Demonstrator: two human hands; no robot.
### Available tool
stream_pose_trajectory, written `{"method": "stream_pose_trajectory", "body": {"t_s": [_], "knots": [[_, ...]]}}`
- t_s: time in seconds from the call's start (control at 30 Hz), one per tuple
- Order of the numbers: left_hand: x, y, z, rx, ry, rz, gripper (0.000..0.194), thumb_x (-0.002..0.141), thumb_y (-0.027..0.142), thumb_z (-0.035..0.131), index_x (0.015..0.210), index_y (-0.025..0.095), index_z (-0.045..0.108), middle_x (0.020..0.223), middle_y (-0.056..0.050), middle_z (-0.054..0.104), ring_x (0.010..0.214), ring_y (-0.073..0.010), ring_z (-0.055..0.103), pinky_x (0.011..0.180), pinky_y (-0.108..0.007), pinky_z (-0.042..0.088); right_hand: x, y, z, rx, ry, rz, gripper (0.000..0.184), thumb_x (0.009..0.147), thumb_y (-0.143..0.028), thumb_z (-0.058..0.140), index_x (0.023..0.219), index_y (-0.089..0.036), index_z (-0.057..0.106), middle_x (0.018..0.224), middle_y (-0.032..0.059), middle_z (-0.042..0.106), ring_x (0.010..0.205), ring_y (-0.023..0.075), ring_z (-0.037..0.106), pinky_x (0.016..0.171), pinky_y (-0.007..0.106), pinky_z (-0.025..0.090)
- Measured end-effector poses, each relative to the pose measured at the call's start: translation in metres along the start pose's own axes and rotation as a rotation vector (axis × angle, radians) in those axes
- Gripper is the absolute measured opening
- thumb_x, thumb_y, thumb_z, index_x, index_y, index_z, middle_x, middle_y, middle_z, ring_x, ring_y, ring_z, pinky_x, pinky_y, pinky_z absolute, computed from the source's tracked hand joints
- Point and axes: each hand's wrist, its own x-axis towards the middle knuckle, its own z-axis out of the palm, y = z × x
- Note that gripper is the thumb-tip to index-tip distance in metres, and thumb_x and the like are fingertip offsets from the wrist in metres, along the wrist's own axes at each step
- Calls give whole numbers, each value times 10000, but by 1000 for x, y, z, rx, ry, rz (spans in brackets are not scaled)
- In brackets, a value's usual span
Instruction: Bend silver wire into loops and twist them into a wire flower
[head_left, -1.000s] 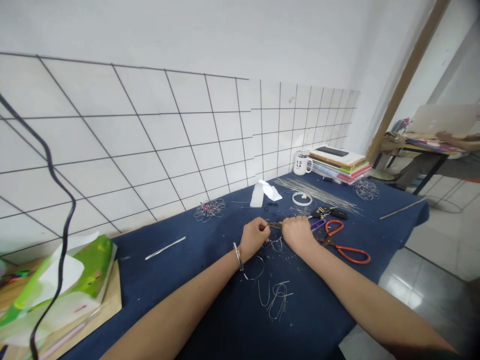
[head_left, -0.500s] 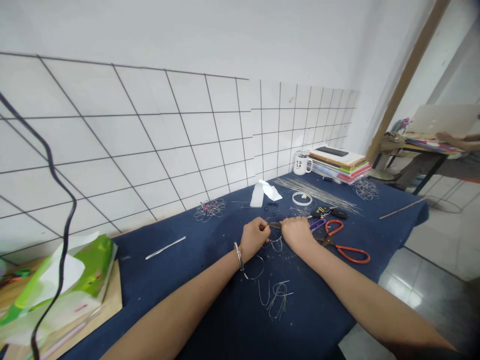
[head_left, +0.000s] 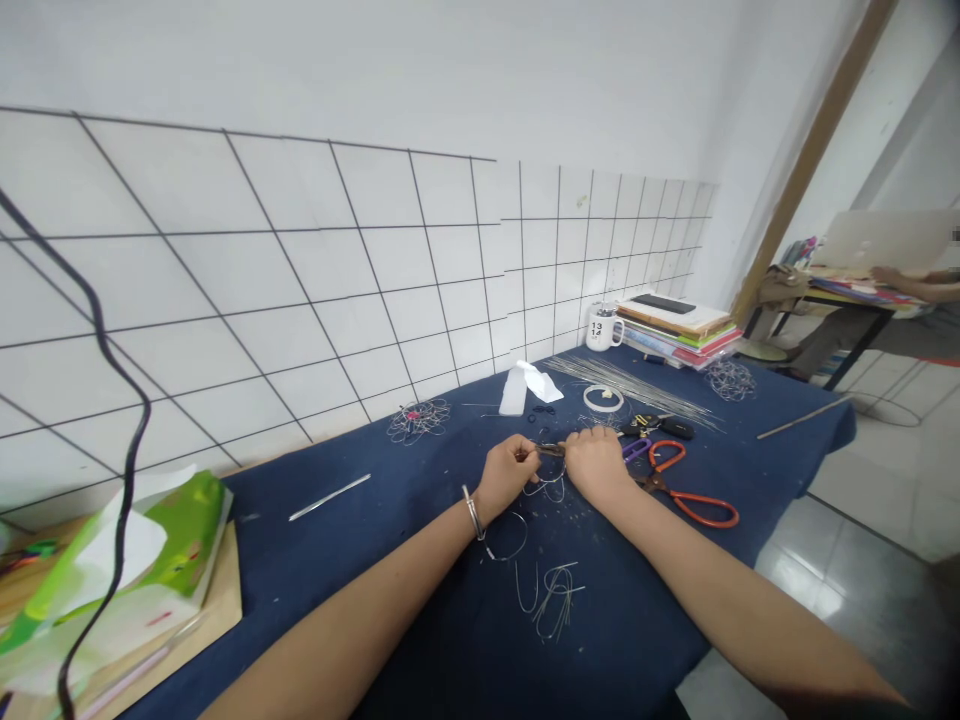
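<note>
My left hand [head_left: 508, 468], a metal bangle on its wrist, is closed in a pinch on a thin bent wire piece [head_left: 550, 487] that hangs in loops between both hands. My right hand [head_left: 595, 462] is closed around a small pair of pliers [head_left: 553, 450] whose tip meets the wire at my left fingertips. Both hands rest over the blue cloth-covered table [head_left: 420, 590]. Bent wire scraps [head_left: 555, 595] and a wire ring [head_left: 507, 535] lie just in front of my wrists.
Orange-handled scissors [head_left: 686, 493], purple-handled scissors [head_left: 636, 448], a white tape roll [head_left: 603, 398], a bundle of straight wires [head_left: 637, 388], a mug [head_left: 602, 328] and stacked books [head_left: 679, 330] lie to the right. A wire flower [head_left: 418, 418], metal strip [head_left: 330, 496] and tissue box [head_left: 120, 570] lie left. Another person sits far right.
Both hands have shifted very slightly up and away on the table while keeping their grips; nothing else moved.
</note>
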Motion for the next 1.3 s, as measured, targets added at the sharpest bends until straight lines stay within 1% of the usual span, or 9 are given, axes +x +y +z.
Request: {"method": "stream_pose_trajectory", "body": {"t_s": [0.13, 0.4, 0.5, 0.57, 0.73, 0.83, 0.97, 1.13, 1.3], "knots": [[0, 0, -1, -16, -10, 7, 79, 722, 200, 470, 726, 161, 538, 537, 36, 578, 488, -95, 584, 488, -175, 380, 0, 0, 0, 5, -3, -4, 378, 879, -311, 312, 783, -88, 602, 788, 192, 619, 798, 267, 544, 703, 375, 307], [-3, 4, 0, 79, 92, 21, 51, 698, 186, 491, 682, 166, 534, 513, 48, 558, 453, -86, 564, 489, -179, 380, -3, -4, 2, -2, -47, -7, 299, 855, -223, 336, 790, -102, 601, 789, 180, 626, 775, 255, 560, 690, 364, 307], [-3, 4, 0, 71, 101, 10, 47, 698, 186, 497, 680, 164, 534, 503, 47, 552, 450, -88, 562, 495, -183, 386, -3, -5, 2, -7, -60, -4, 280, 843, -201, 344, 797, -101, 602, 790, 181, 626, 770, 253, 563, 683, 360, 308], [-2, 4, -1, 5, 49, -2, 46, 704, 193, 500, 692, 160, 530, 511, 41, 557, 456, -94, 566, 493, -186, 394, -3, -5, 1, -7, -65, -6, 262, 830, -182, 355, 800, -100, 602, 791, 180, 626, 768, 250, 563, 684, 358, 309], [3, 2, -8, -258, -180, -23, 105, 737, 244, 505, 723, 141, 513, 666, -8, 606, 477, -88, 565, 475, -188, 419, -1, 1, 0, -1, -43, -32, 237, 812, -169, 383, 793, -90, 606, 799, 188, 625, 790, 250, 556, 711, 364, 305], [5, 2, -12, -284, -270, -31, 143, 749, 273, 516, 743, 130, 531, 668, -14, 601, 467, -73, 542, 475, -184, 417, 0, 4, -1, 1, -29, -60, 229, 811, -163, 386, 782, -102, 605, 796, 177, 625, 797, 248, 546, 718, 367, 297], [6, 2, -17, -297, -373, -30, 177, 759, 299, 528, 741, 124, 544, 585, 1, 571, 465, -69, 527, 482, -172, 399, 1, 7, 0, 9, -10, -100, 207, 808, -161, 401, 764, -109, 597, 779, 164, 621, 790, 245, 532, 718, 369, 286], [7, 1, -20, -278, -438, -27, 186, 763, 308, 531, 738, 125, 554, 547, 9, 557, 463, -68, 514, 494, -175, 387, 0, 8, 2, 5, 7, -121, 220, 824, -185, 398, 751, -115, 593, 774, 160, 619, 795, 249, 523, 726, 379, 281], [6, 2, -20, -222, -433, 8, 161, 770, 276, 511, 742, 128, 564, 528, 16, 548, 461, -67, 499, 499, -177, 374, -1, 6, 4, -2, 4, -120, 242, 837, -202, 383, 750, -123, 594, 761, 149, 621, 774, 250, 534, 712, 375, 291]]}}
